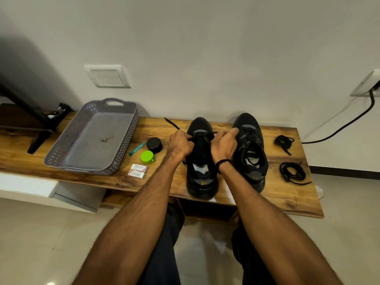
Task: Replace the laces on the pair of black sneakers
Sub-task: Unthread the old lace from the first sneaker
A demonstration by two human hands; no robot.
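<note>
1. A person's left hand [181,145] and right hand [225,144] work a black lace [171,124] at the toe-end eyelets of the centre sneaker [202,177]. It is one of a pair standing toes to the wall on a wooden bench [287,194] across mid-frame.
2. The left hand is a fist closed round the lace, whose free end trails toward the upper left. The right hand's fingers are curled and appear to pinch the same lace over the eyelets, though the fingertips are hidden.
3. The second sneaker [249,140], just to the right and touched by the right hand's knuckles, carries a lace crossed up its tongue. The centre sneaker shows lace only at its front eyelets, with the tongue bare behind them.
4. One shoe looks finished and one barely begun, so the job seems roughly half done. Whether this lace is going in or coming out cannot be told.
5. Counted on the bench:
   - two sneakers;
   - an upper lace bundle [284,141] and a lower lace bundle [293,173] lying loose at right of frame;
   - one grey basket [61,159] at left;
   - between the basket and the shoes, one black tin [154,145], one green cap [147,156], one teal tool [136,149] and two small white boxes [139,167].
</note>
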